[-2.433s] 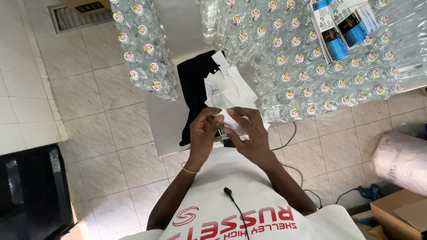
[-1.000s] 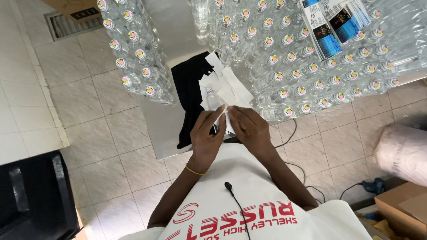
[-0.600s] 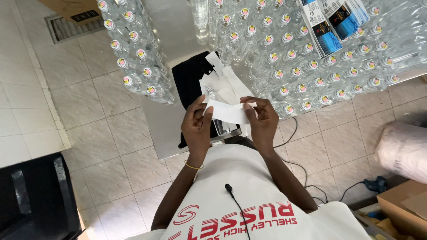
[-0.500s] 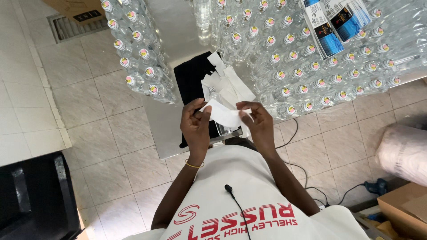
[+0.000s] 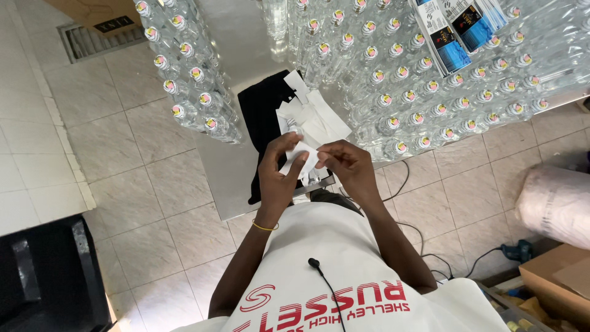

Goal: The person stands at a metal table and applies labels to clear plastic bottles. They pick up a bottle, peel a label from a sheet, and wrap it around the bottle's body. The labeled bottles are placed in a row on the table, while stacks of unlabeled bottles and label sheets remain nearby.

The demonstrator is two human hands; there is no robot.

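Observation:
Both hands meet over the front of a steel table point(image 5: 230, 178). My left hand point(image 5: 279, 175) and my right hand point(image 5: 344, 166) together pinch a small white paper sheet point(image 5: 301, 157) between thumbs and fingers. Just beyond the hands lies a loose pile of white paper sheets point(image 5: 313, 117) partly on a black cloth point(image 5: 261, 123). A thin yellow band circles my left wrist.
Several clear capped bottles stand in dense rows on the table at left point(image 5: 190, 74) and right point(image 5: 430, 80). A stack of blue-and-black printed labels point(image 5: 458, 31) rests on the right bottles. Tiled floor, cables point(image 5: 405, 178), a cardboard box point(image 5: 556, 289) and a wrapped bundle point(image 5: 556, 203) lie around.
The hands spread the white sheet wide between them, then drew together again, and now hold it bunched close between the fingertips.

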